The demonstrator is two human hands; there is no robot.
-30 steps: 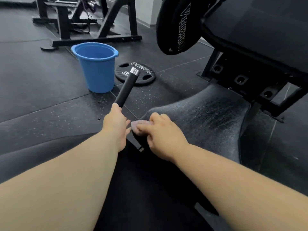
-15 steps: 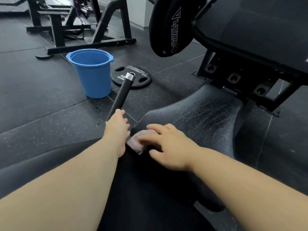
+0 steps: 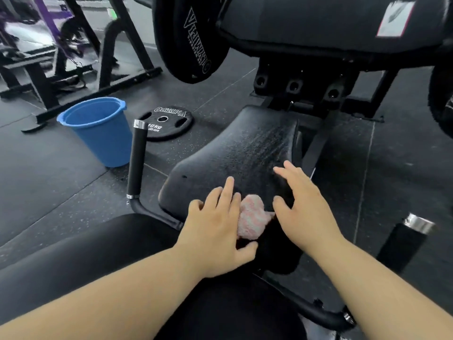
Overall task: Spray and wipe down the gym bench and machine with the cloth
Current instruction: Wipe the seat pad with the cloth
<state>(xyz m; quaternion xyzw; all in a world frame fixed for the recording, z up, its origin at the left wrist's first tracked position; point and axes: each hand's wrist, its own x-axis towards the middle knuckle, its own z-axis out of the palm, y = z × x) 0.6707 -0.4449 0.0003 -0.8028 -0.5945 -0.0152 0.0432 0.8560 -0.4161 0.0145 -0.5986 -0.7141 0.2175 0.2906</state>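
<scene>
Bucket (image 3: 98,133), blue, upright on floor (image 3: 61,192), contents unseen, pink cloth (image 3: 251,217) on seat (image 3: 245,148)

My forearms (image 3: 122,295) are bare all the way to the wrists, and my left hand (image 3: 215,231) and right hand (image 3: 306,212) are bare too, with short, rounded fingers (image 3: 229,190). On my legs are smooth black leggings (image 3: 81,253) — matte and close-fitting.

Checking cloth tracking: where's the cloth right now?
Head view, centre: the cloth lies on the near end of the seat, between the left hand and the right hand.
</scene>
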